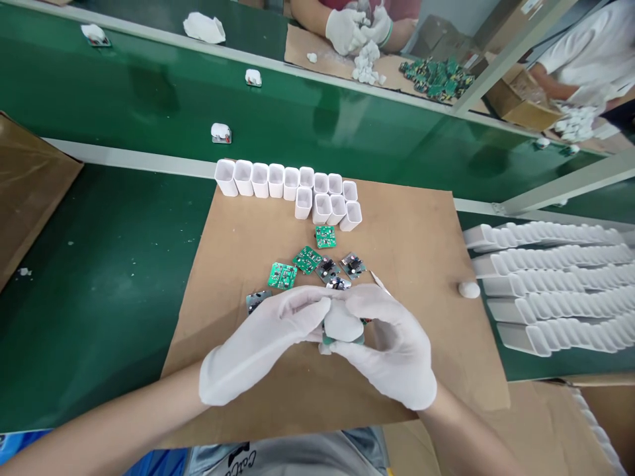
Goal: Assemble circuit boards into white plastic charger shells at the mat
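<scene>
Both of my hands wear white gloves and meet above the front of the cardboard sheet. My left hand point(270, 340) and my right hand point(401, 344) are closed around a small circuit board point(326, 338) with a lump of white putty point(343, 324) on top. Fingers of both hands touch the putty, and most of the board is hidden. Just beyond my hands lie several loose circuit boards, among them a green board point(282, 276), another green one point(307, 260) and a dark one point(353, 265). A thin white-tipped stick point(380, 283) lies by my right fingers.
White plastic cups point(260, 180) stand in rows at the back of the cardboard point(411, 244). A white putty ball point(469, 289) lies right, beside stacked rows of cups point(550, 261). Putty-topped boards point(221, 133) rest on the green surface beyond. Across the rail, gloved co-workers' hands point(360, 30) handle white material.
</scene>
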Available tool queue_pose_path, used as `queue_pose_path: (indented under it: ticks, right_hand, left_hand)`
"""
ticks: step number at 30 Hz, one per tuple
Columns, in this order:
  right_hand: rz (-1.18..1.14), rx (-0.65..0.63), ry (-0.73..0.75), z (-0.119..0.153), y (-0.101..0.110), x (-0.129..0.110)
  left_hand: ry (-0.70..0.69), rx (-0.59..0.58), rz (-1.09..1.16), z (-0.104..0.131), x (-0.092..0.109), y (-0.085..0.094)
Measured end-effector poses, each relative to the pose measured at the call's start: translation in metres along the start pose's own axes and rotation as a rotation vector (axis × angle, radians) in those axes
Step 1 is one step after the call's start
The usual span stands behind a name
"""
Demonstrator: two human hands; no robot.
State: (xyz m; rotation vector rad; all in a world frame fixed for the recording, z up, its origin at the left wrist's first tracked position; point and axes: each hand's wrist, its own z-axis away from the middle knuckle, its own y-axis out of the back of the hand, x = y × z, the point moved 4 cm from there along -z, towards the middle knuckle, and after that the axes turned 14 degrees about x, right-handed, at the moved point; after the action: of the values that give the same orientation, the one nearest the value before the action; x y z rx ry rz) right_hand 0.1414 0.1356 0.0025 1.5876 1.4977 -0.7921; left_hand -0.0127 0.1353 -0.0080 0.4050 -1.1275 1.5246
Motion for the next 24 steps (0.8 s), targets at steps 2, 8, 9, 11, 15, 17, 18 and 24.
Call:
queue_pose_path:
  ticks: [2,8,9,11,15,17,18,24]
  right_hand:
    - [0.002,-0.019,-0.001,-0.001,-0.002,-0.003]
    - [0.059,-0.084,-0.005,-0.002,-0.007,-0.003]
    - [0.066,-0.064,-0.003,-0.002,-0.006,-0.003]
    - [0.07,-0.04,0.003,-0.001,-0.004,-0.002]
    - [0.024,-0.081,-0.044,0.0,-0.003,-0.004]
    - [-0.052,-0.073,-0.137,0.0,-0.004,-0.005]
    - [-0.119,-0.064,-0.201,0.0,-0.005,-0.005]
    - [-0.377,0.041,-0.453,0.003,-0.013,-0.002]
  left_hand:
    - [-0.007,-0.045,-0.024,-0.001,0.0,-0.002]
    - [0.043,-0.107,-0.117,-0.006,-0.008,0.002]
    - [0.073,-0.109,-0.11,-0.006,-0.011,0.004]
    - [0.134,-0.124,-0.029,-0.007,-0.015,0.005]
    - [0.147,-0.157,0.159,-0.007,-0.019,0.003]
    - [0.131,-0.136,0.122,-0.006,-0.018,0.001]
    - [0.114,-0.108,0.074,-0.006,-0.016,0.001]
    - [0.007,-0.011,-0.126,0.0,-0.003,-0.002]
